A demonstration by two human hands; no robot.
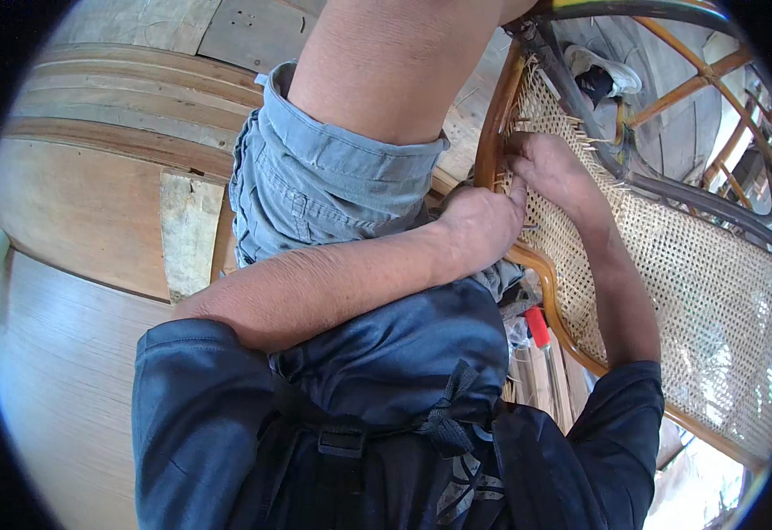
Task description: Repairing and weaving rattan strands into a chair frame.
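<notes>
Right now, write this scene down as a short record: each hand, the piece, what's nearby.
Left hand: at the brown frame, close to the other hand
Right hand: over the woven cane panel, beside the frame
Exact hold: unclear
Cane ends: loose, sticking out
Nearby: red object below the frame, shoe at upper right
</notes>
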